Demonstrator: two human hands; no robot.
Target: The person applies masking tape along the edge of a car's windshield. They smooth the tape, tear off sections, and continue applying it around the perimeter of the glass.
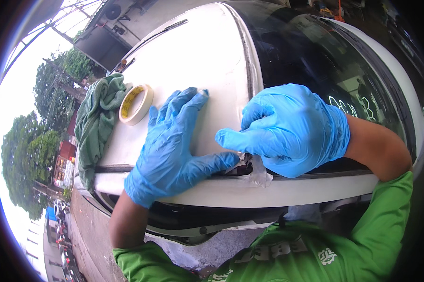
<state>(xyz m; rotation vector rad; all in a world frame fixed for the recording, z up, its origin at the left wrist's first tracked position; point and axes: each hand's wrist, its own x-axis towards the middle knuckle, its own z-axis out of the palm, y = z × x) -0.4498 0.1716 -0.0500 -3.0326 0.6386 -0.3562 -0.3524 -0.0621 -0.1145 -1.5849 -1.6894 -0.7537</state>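
Observation:
My left hand [169, 145], in a blue glove, lies flat on the white car roof [198, 51] with its fingers spread and its thumb reaching toward the roof's edge. In a matching glove, my right hand [287, 129] is closed at the corner where the roof meets the dark glass [329, 56]. Its fingers are curled and its thumb points left; anything inside them is hidden. Below it, a piece of clear tape [260, 178] sticks to the white frame, beside a dark, rough gap [240, 168] in the seam.
A roll of cream masking tape [144, 104] stands on the roof left of my left hand. Next to it a green cloth [97, 124] drapes over the roof's edge. Trees [26, 160] and parked motorcycles [64, 244] show at the left beyond a paved ground [87, 230].

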